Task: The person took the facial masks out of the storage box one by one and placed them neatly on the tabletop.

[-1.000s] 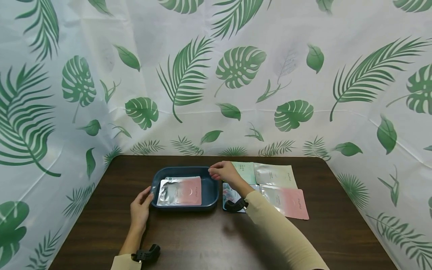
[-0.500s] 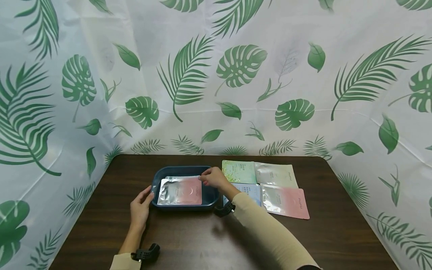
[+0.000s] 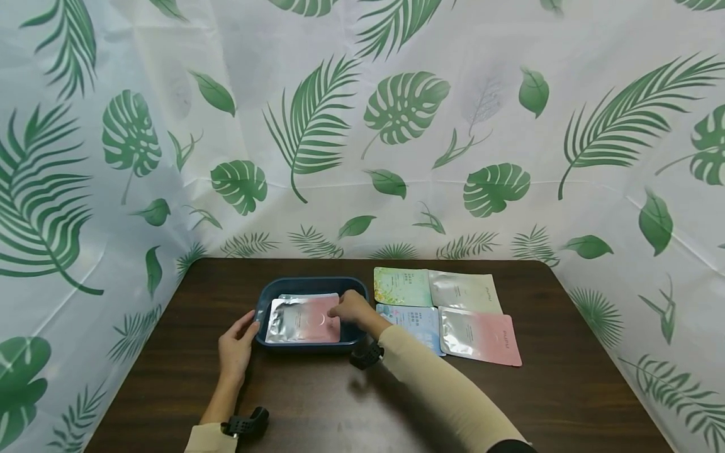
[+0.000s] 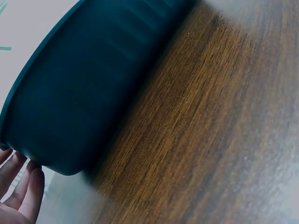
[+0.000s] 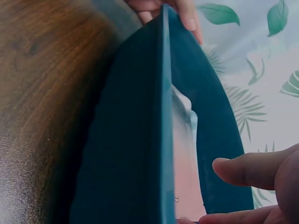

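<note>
A dark blue plastic basin (image 3: 317,347) sits on the table, holding a small stack of foil sheet-mask packets. The top packet (image 3: 308,319) is silver fading to pink. My left hand (image 3: 235,352) grips the basin's left end, thumb over the rim and fingers against the outer wall, as the right wrist view also shows. Over the basin's right side, my right hand (image 3: 355,309) reaches in at the right edge of the pink packet. In the right wrist view its thumb (image 5: 243,170) stands apart from the finger that lies low by the packet edge.
Right of the basin lie several more packets in two rows: a green one (image 3: 402,286), a pale silver-green one (image 3: 464,292), a blue one (image 3: 413,322) and a silver-pink one (image 3: 481,336). A leaf-printed sheet (image 3: 340,138) hangs behind the dark wooden table (image 3: 317,409).
My right hand has moved left and down, from above the basin's right rim to the pink packet's right edge inside. My left hand has stayed on the basin.
</note>
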A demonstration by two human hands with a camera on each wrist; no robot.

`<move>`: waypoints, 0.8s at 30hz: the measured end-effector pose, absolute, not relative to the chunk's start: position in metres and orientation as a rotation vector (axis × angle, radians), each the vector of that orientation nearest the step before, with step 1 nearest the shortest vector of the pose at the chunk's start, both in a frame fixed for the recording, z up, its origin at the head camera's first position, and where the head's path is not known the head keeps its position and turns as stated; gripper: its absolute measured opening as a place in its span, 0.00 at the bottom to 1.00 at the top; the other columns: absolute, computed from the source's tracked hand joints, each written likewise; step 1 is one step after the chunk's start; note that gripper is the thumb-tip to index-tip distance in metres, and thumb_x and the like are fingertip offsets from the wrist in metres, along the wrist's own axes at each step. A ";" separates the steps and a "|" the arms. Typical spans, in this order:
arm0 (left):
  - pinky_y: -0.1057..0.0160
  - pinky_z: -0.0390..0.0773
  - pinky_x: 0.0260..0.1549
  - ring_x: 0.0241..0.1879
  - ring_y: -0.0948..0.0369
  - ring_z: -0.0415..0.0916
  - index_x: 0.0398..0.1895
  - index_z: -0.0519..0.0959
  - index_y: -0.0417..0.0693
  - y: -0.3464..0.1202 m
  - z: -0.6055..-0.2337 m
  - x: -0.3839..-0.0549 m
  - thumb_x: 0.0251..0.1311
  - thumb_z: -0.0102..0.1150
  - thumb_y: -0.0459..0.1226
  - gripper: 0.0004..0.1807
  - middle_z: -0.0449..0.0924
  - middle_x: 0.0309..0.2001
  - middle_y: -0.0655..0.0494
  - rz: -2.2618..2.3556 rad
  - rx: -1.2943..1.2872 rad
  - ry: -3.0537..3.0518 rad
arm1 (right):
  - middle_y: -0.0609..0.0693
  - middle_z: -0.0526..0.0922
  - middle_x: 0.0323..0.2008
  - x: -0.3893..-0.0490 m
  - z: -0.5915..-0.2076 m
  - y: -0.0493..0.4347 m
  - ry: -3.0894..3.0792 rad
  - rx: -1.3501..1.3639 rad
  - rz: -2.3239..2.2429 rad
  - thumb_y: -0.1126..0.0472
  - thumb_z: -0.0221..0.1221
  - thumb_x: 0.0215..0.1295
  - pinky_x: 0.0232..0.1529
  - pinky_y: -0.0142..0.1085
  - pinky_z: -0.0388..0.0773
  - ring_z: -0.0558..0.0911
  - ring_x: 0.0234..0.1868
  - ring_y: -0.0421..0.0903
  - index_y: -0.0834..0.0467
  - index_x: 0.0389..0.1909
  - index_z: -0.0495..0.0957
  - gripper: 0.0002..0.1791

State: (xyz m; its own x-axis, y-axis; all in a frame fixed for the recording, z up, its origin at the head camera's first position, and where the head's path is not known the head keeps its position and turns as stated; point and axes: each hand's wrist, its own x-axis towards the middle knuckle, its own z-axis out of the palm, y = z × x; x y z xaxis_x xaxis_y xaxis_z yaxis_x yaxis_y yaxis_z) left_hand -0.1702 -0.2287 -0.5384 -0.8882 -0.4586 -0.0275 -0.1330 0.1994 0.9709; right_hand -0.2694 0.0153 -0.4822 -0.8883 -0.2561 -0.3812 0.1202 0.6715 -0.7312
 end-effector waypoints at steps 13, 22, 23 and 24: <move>0.83 0.68 0.37 0.43 0.76 0.68 0.63 0.75 0.43 -0.227 -0.538 -0.168 0.69 0.54 0.41 0.21 0.75 0.63 0.44 -1.759 0.589 -2.223 | 0.54 0.77 0.28 -0.264 -0.485 0.010 2.490 -0.080 -1.013 0.60 0.66 0.59 0.33 0.39 0.76 0.76 0.29 0.48 0.66 0.35 0.79 0.12; 0.84 0.68 0.37 0.43 0.76 0.68 0.63 0.74 0.42 -0.225 -0.537 -0.168 0.69 0.54 0.39 0.21 0.74 0.63 0.43 -1.775 0.583 -2.202 | 0.53 0.76 0.23 -0.263 -0.487 0.008 2.445 -0.037 -1.176 0.63 0.63 0.61 0.29 0.36 0.73 0.74 0.25 0.46 0.66 0.31 0.81 0.08; 0.84 0.68 0.37 0.43 0.76 0.68 0.63 0.74 0.42 -0.225 -0.537 -0.168 0.69 0.54 0.39 0.21 0.74 0.63 0.43 -1.774 0.580 -2.202 | 0.53 0.77 0.23 -0.263 -0.488 0.008 2.432 -0.031 -1.216 0.63 0.63 0.61 0.29 0.36 0.74 0.75 0.24 0.46 0.65 0.30 0.81 0.07; 0.84 0.68 0.38 0.43 0.76 0.68 0.63 0.74 0.42 -0.225 -0.537 -0.169 0.69 0.54 0.39 0.21 0.74 0.64 0.43 -1.776 0.581 -2.205 | 0.53 0.77 0.23 -0.263 -0.489 0.007 2.421 -0.024 -1.254 0.64 0.63 0.61 0.28 0.36 0.75 0.75 0.24 0.46 0.66 0.29 0.81 0.07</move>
